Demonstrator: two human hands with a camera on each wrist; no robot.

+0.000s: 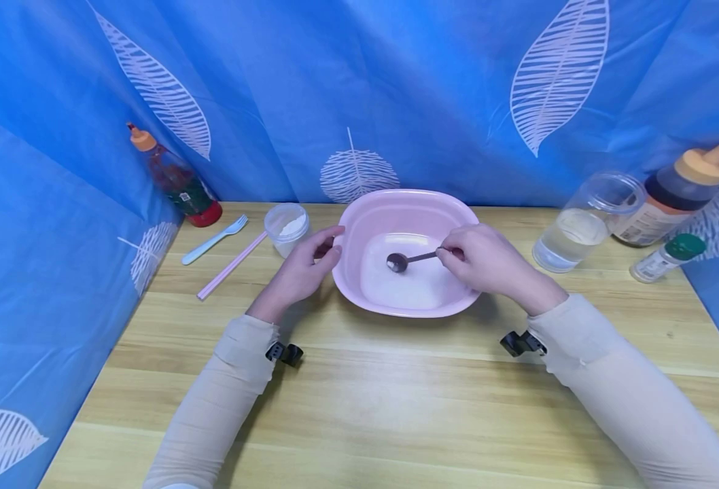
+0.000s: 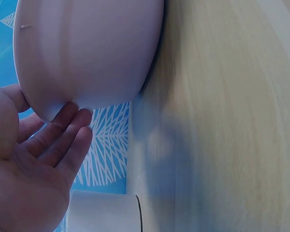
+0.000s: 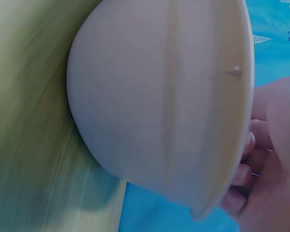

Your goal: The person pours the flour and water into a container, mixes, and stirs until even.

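Note:
A pink plastic basin (image 1: 405, 310) stands on the table near the blue cloth. My left hand (image 1: 308, 266) grips its left rim; in the left wrist view the thumb lies at the edge and the fingers (image 2: 66, 137) reach under it. Over the basin's right side, my right hand (image 1: 484, 261) pinches the thin handle of a dark metal spoon (image 1: 398, 263). The spoon points left above the pale basin floor, with a small white patch in its bowl. From the right wrist camera the basin wall (image 3: 135, 96) hides the spoon, and the right fingers (image 3: 240, 175) show just beyond the rim.
Left of the basin are a small tub of white powder (image 1: 289, 229), pink chopsticks (image 1: 232, 266), a light blue fork (image 1: 214, 240) and a red sauce bottle (image 1: 182, 183). To the right stand a water cup (image 1: 570, 234), a dark sauce bottle (image 1: 671, 193) and a green-capped shaker (image 1: 667, 259).

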